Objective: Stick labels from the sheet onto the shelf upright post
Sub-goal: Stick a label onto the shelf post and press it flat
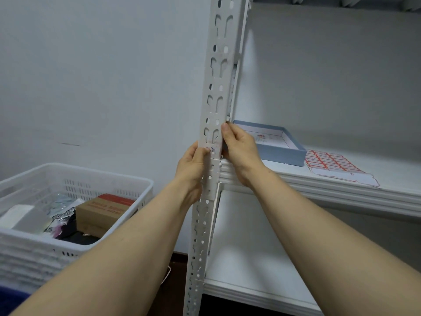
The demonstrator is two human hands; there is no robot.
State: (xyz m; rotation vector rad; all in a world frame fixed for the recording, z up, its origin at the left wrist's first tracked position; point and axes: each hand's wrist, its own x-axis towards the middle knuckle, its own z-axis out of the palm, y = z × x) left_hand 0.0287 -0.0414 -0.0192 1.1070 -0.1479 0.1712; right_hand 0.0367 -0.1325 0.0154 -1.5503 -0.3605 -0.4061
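One small label point(213, 150) sat on the post point(216, 92), right between the two thumbs. It looked like it was being pressed flat. The sheet point(337, 166) lay on the shelf point(398, 192), well to the right of the fingers point(201, 153). It had many red labels left, so I think the job was far from done. The left hand point(193, 166) pinched the post, thumb by the label. The right hand point(239, 148) gripped the post's other edge.
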